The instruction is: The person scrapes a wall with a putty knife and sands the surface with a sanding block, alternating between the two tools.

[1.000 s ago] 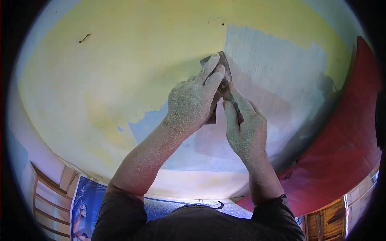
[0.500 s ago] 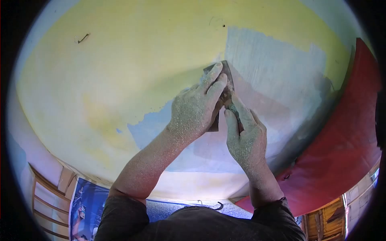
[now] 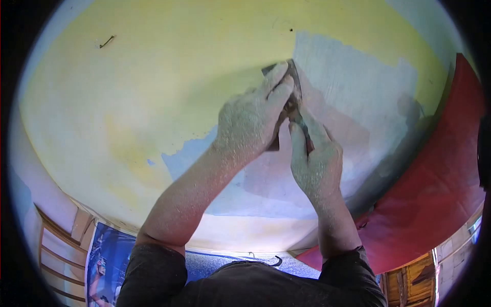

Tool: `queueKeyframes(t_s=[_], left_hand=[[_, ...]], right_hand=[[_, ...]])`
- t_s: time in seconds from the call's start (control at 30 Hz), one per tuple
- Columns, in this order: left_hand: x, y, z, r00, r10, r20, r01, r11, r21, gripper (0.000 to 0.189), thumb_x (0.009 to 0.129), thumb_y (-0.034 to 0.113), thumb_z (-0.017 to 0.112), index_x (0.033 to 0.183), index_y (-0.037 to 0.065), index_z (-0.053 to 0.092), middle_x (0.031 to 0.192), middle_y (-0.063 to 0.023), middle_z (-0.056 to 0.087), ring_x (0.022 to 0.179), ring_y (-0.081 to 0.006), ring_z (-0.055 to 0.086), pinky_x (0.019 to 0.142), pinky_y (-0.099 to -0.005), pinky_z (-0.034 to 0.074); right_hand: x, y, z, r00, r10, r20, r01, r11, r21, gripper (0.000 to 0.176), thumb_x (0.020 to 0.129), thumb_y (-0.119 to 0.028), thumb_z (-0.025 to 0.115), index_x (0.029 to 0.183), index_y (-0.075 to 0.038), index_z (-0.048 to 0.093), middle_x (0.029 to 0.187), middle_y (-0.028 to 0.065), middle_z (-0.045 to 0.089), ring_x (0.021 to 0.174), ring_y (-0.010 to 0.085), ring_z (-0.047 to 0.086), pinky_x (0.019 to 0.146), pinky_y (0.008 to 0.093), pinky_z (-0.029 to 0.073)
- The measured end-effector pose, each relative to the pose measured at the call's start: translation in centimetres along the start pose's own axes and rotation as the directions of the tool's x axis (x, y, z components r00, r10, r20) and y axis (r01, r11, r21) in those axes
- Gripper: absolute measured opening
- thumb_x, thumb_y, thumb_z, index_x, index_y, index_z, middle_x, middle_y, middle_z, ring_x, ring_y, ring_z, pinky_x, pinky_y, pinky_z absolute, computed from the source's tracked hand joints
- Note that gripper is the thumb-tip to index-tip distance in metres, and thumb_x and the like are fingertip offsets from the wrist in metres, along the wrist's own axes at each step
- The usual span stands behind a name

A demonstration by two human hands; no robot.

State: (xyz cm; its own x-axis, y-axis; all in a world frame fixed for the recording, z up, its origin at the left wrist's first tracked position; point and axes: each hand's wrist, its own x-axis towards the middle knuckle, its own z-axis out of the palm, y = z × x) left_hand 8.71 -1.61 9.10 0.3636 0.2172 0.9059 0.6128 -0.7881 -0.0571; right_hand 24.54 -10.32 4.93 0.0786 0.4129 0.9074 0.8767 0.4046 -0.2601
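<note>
A dark flat scraper (image 3: 297,82) lies against the yellow wall (image 3: 169,82), at the left edge of a pale grey-blue patch (image 3: 353,77). My left hand (image 3: 248,120), coated in pale dust, presses on its blade with the fingers, which hide much of it. Lower right, my right hand (image 3: 319,158) is closed round the scraper's handle, thumb and forefinger along it. Both forearms are dusty too. More bare grey-blue surface shows below the hands.
On the right a large red sheet (image 3: 424,199) curves along the wall. A small hook (image 3: 107,42) sticks out at the upper left. Wooden slats (image 3: 64,256) and a blue picture (image 3: 110,256) are at the lower left, brown wooden boards (image 3: 411,284) at the lower right.
Both hands and the scraper have moved up the wall, with the blade's top now higher and slightly further right. The grip is the same.
</note>
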Motion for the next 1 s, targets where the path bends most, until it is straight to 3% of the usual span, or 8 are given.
queueKeyframes(t_s=[0.1, 0.43, 0.5, 0.6, 0.8, 1.0], left_hand=[[0.0, -0.6, 0.0, 1.0, 0.02, -0.024, -0.02, 1.0, -0.011, 0.058, 0.095, 0.023, 0.086, 0.148, 0.016, 0.065, 0.164, -0.0035, 0.062, 0.114, -0.032, 0.08, 0.09, -0.0462, 0.067], [0.7, -1.3, 0.1, 0.998, 0.038, -0.044, -0.039, 0.999, -0.011, 0.054, 0.099, 0.025, 0.082, 0.149, 0.015, 0.065, 0.167, -0.0048, 0.059, 0.113, -0.0307, 0.081, 0.091, -0.045, 0.067], [-0.1, -0.9, -0.2, 0.999, 0.007, 0.031, -0.007, 1.0, -0.023, 0.054, 0.099, 0.026, 0.082, 0.149, 0.015, 0.064, 0.167, -0.0045, 0.059, 0.112, -0.0304, 0.081, 0.092, -0.0452, 0.067], [-0.6, -0.6, 0.1, 1.0, 0.017, 0.009, -0.017, 1.0, -0.024, 0.055, 0.098, 0.026, 0.083, 0.148, 0.015, 0.064, 0.167, -0.0038, 0.059, 0.111, -0.0304, 0.081, 0.092, -0.0456, 0.066], [1.9, -1.1, -1.1, 0.999, -0.028, 0.017, 0.028, 1.0, -0.009, 0.057, 0.096, 0.021, 0.084, 0.149, 0.015, 0.064, 0.168, -0.0042, 0.059, 0.11, -0.0288, 0.081, 0.093, -0.045, 0.065], [0.5, -0.3, -0.1, 1.0, 0.028, -0.002, -0.028, 0.999, 0.019, 0.053, 0.097, 0.023, 0.084, 0.146, 0.015, 0.066, 0.166, -0.0058, 0.06, 0.11, -0.0287, 0.081, 0.092, -0.045, 0.066]], right_hand=[[0.2, 0.1, 0.3, 1.0, -0.016, -0.021, 0.017, 0.997, 0.07, 0.046, 0.109, -0.02, 0.073, 0.153, -0.01, 0.068, 0.102, 0.0221, 0.077, 0.085, 0.0421, 0.079, 0.074, 0.0504, 0.062], [1.0, -0.2, -0.1, 1.0, 0.006, 0.019, -0.006, 1.0, 0.004, 0.046, 0.107, -0.019, 0.073, 0.153, -0.011, 0.068, 0.103, 0.0225, 0.077, 0.087, 0.0425, 0.079, 0.074, 0.0519, 0.062], [0.4, -1.2, -0.6, 0.996, 0.058, 0.061, -0.056, 0.997, -0.044, 0.047, 0.107, -0.019, 0.073, 0.153, -0.011, 0.067, 0.102, 0.0221, 0.077, 0.086, 0.0426, 0.079, 0.074, 0.0528, 0.062], [-0.8, -1.0, -1.0, 0.998, 0.039, 0.044, -0.041, 0.998, 0.053, 0.047, 0.108, -0.02, 0.073, 0.154, -0.01, 0.067, 0.102, 0.0224, 0.077, 0.085, 0.044, 0.078, 0.074, 0.0543, 0.061], [2.1, -1.0, 0.1, 1.0, 0.011, 0.004, -0.011, 1.0, 0.026, 0.047, 0.108, -0.02, 0.073, 0.154, -0.01, 0.067, 0.104, 0.0227, 0.078, 0.088, 0.042, 0.08, 0.077, 0.0513, 0.063], [0.6, -1.1, -1.5, 0.999, 0.043, 0.032, -0.043, 0.999, 0.025, 0.044, 0.11, -0.021, 0.07, 0.153, -0.01, 0.068, 0.106, 0.023, 0.079, 0.09, 0.0421, 0.08, 0.08, 0.05, 0.063]])
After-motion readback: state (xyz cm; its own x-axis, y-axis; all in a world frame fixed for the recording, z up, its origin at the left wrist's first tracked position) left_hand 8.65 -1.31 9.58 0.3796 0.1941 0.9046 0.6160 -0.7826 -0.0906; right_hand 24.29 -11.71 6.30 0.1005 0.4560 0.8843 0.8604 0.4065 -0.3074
